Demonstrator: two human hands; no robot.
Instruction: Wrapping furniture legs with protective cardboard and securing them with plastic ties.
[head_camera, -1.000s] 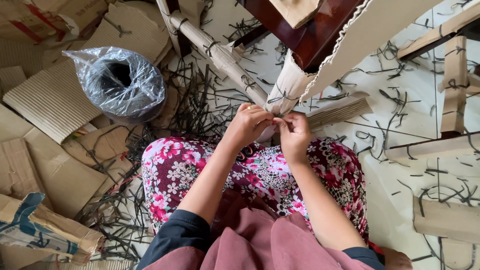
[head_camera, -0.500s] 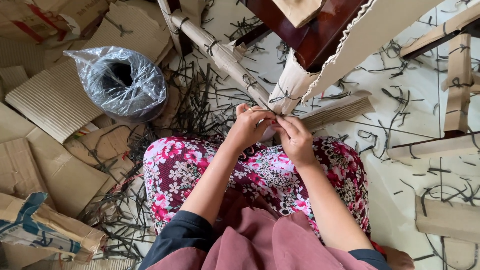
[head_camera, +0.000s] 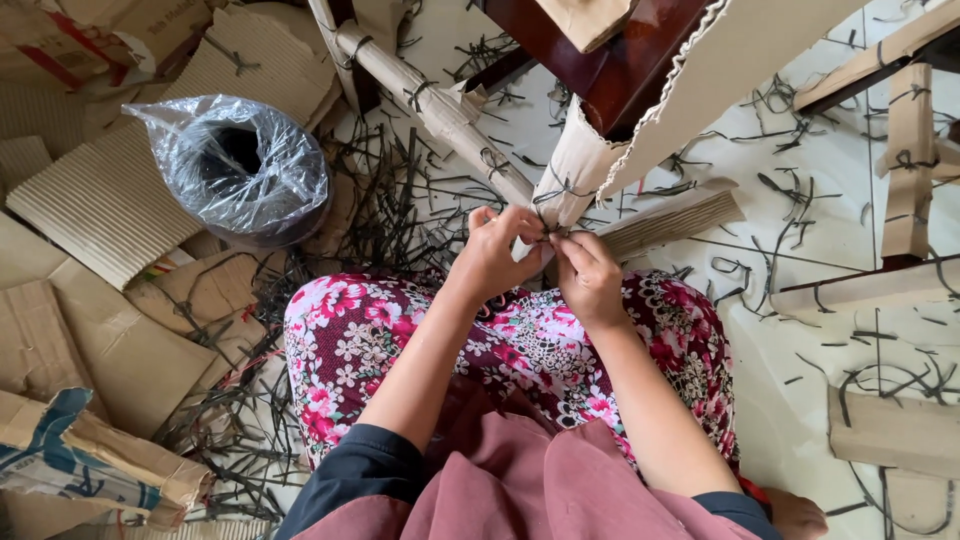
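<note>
A furniture leg wrapped in brown corrugated cardboard (head_camera: 575, 170) slants down toward my lap. My left hand (head_camera: 495, 255) and my right hand (head_camera: 585, 275) meet at its lower end, fingertips pinched on a thin dark strap (head_camera: 549, 229) that circles the cardboard. Another wrapped leg (head_camera: 440, 110), tied with several dark straps, runs diagonally to the left of it. Dark red wood (head_camera: 620, 60) of the furniture shows above the wrapping.
A roll of black strap in a clear plastic bag (head_camera: 240, 165) stands at the left. Flattened cardboard sheets (head_camera: 90, 200) cover the floor on the left. Cut strap scraps (head_camera: 390, 200) litter the white tiled floor. More wrapped furniture parts (head_camera: 905, 160) lie at the right.
Both hands shifted slightly up the wrapped leg while working the strap; the left-hand fingers now press nearer the knot. The view wobbled a little.
</note>
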